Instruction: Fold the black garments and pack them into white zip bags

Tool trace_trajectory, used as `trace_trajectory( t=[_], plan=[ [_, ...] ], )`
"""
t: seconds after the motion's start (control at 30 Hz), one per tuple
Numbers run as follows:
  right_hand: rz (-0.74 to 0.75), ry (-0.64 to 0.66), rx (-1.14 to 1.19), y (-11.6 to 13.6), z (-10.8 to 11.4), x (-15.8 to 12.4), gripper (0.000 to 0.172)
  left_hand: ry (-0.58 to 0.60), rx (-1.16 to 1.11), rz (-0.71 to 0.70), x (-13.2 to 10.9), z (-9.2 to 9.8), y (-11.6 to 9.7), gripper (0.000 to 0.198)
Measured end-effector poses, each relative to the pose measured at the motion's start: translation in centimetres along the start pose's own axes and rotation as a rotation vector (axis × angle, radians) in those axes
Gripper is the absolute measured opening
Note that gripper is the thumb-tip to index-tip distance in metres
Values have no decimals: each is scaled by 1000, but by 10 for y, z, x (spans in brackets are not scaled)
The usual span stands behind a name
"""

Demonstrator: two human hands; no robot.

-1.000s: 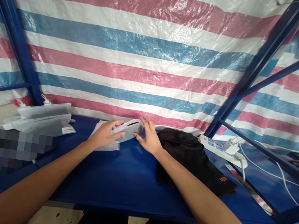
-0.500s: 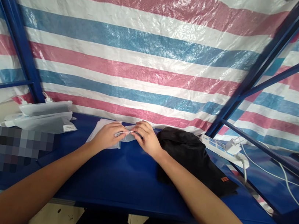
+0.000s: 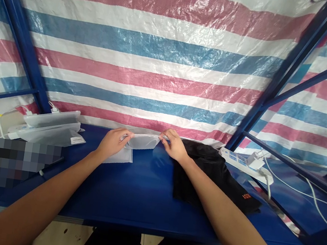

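Observation:
A frosted clear plastic bag [image 3: 141, 141] is stretched between both my hands above the blue shelf [image 3: 130, 186], near its back edge. My left hand [image 3: 113, 142] pinches the bag's left end with closed fingers. My right hand [image 3: 176, 145] pinches the right end, fingers closed on its top edge. A small stack of similar flat bags [image 3: 119, 155] lies on the shelf under my left hand. A folded black garment [image 3: 205, 173] with a small orange mark lies just right of my right hand.
At the left stands a white sealing machine [image 3: 49, 124] with bags on it. A white power strip [image 3: 244, 163] with a plugged charger and cables lies at the right. A striped tarp [image 3: 148, 55] closes the back. Blue frame posts [image 3: 275, 81] flank the shelf.
My hands have moved apart, pulling the bag's top edge taut between them. Half a second ago they were close together over the bag on the shelf.

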State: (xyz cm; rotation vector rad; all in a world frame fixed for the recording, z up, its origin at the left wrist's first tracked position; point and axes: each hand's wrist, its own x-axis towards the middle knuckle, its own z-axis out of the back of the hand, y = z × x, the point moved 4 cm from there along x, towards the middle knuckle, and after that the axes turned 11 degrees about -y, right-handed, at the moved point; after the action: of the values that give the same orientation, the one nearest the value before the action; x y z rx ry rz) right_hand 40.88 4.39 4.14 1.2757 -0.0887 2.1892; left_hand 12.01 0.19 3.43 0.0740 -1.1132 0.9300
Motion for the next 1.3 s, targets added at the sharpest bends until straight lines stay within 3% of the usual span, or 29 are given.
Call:
trace_trajectory(
  t=[0.1, 0.2, 0.3, 0.53, 0.73, 0.9, 1.07, 1.23, 1.3],
  plan=[
    [-50, 13, 22, -13, 5, -3, 26, 16, -23, -8, 0, 2, 1, 32],
    [-84, 28, 46, -14, 3, -7, 25, 68, -35, -124, -2, -1, -6, 36],
    [-63, 31, 46, -6, -1, -8, 26, 90, -30, -182, -4, -4, -11, 34],
    [59, 76, 79, 25, -5, -7, 36, 83, -28, -102, -3, -6, -15, 31],
    [119, 126, 74, 42, -8, -10, 40, 9, -17, -64, -2, -7, -23, 40],
    [71, 99, 50, 45, -10, -8, 37, -70, -48, -53, -5, -11, -30, 32],
    [89, 158, 106, 51, -13, -8, 43, -133, -62, -25, -7, -14, -32, 23],
    [60, 133, -2, 52, -16, -9, 28, -119, -51, -117, -10, -18, -32, 39],
    [30, 123, -66, 50, -18, -10, 37, -109, -42, -153, -11, -20, -34, 47]
  ],
)
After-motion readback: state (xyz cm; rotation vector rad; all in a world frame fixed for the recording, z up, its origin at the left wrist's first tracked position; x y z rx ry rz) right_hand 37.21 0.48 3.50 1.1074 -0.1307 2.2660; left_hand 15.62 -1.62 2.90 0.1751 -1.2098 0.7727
